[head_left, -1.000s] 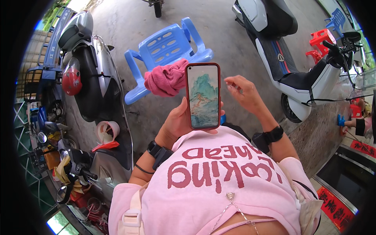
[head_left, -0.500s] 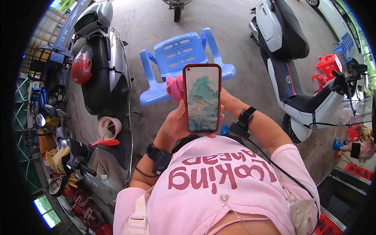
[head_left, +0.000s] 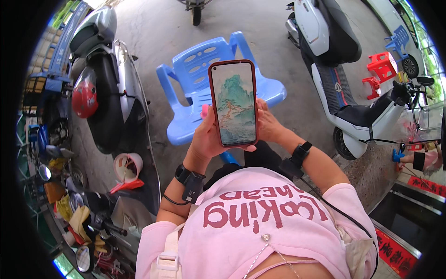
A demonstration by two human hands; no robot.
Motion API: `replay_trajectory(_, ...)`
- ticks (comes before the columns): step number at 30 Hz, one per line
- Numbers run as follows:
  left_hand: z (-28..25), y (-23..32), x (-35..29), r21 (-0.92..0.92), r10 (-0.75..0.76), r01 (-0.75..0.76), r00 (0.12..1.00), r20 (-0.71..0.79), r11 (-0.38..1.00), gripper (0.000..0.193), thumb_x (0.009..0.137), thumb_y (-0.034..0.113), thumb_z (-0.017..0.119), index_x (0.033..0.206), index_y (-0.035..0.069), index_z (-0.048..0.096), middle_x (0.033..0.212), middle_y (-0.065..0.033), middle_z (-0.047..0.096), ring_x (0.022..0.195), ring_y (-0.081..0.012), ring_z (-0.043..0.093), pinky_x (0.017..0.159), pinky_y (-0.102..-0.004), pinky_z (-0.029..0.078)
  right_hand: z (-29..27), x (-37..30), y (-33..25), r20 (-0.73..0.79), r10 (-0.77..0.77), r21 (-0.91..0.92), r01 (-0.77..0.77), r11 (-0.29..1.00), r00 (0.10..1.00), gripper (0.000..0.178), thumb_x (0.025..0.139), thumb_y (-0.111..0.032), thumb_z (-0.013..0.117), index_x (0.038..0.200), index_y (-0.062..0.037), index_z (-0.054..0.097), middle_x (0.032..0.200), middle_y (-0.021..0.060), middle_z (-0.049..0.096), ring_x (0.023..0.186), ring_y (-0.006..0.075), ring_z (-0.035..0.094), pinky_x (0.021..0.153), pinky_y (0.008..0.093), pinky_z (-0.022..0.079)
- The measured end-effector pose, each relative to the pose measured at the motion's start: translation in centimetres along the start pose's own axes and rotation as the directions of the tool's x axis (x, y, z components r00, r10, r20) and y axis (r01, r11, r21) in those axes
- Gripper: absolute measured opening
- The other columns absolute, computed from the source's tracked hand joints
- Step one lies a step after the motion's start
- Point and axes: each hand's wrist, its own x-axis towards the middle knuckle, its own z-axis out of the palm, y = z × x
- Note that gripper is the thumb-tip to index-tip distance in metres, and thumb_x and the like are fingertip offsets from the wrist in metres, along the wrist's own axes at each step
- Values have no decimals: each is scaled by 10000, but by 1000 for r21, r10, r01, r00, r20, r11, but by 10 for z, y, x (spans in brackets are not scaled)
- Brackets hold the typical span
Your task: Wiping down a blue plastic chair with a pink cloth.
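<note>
My left hand (head_left: 206,138) grips a smartphone (head_left: 234,104) in a dark red case, with the thumb along its left edge. The phone stands upright, its lit screen showing a green mountain landscape painting. At its right edge is my right hand (head_left: 270,123), bent, with its fingertips hidden behind the phone. A bit of pink cloth (head_left: 204,110) peeks out past the phone's left edge; how the right fingers hold it is hidden. Behind the phone stands a blue plastic armchair (head_left: 197,69).
On the left, a scooter (head_left: 111,116) carries a red helmet (head_left: 85,95) and a white bucket (head_left: 127,167). A white scooter (head_left: 332,88) is parked on the right, past which stand red stools (head_left: 382,64). Black wrist straps with small boxes (head_left: 191,186) and cables are on both forearms.
The phone has moved slightly up and left. My right hand has shifted out toward the phone's right edge, and much less of the pink cloth shows. The view has shifted a little.
</note>
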Motion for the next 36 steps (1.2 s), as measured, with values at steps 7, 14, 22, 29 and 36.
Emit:
replay_trajectory(7,12,0,83,-78,-74,69,995,-63,995,747,947,584,334,1464,52,241,1448,-219,335,1323,-394,360,962,-633,401,-17,10,14,214,-97,379,9,925,972,380,836,-287,642,1205,-210,596,1297,91,529,1228,302,455,1032,449,331)
replay_trajectory(14,-20,-30,142,-155,-108,101,993,-37,983,753,934,577,393,1454,47,265,1440,-222,349,1334,-375,352,983,-627,384,-38,15,24,437,-21,542,-244,804,899,290,897,-249,546,1167,-176,620,1191,95,606,1129,266,549,991,395,394)
replay_trajectory(22,-38,-35,157,-81,-166,156,977,-131,984,751,937,567,398,1452,38,263,1425,-235,363,1312,-385,382,944,-617,430,-29,10,39,205,-305,522,159,838,930,301,863,-198,560,1156,-180,624,1133,86,627,1088,258,573,949,393,427)
replay_trajectory(29,-44,-31,165,-78,-221,212,965,-139,974,734,950,583,329,1453,52,271,1425,-236,363,1308,-392,384,942,-632,421,-36,15,34,194,-306,522,166,837,932,336,799,-199,612,1132,-162,624,1078,78,633,994,271,603,871,398,465)
replay_trajectory(36,-49,-27,170,-83,-225,220,972,-62,972,701,964,558,314,1450,54,281,1421,-228,371,1300,-386,396,933,-625,433,-32,17,37,135,-287,522,177,834,948,309,815,-230,619,1114,-152,630,1027,84,635,974,277,603,862,393,466)
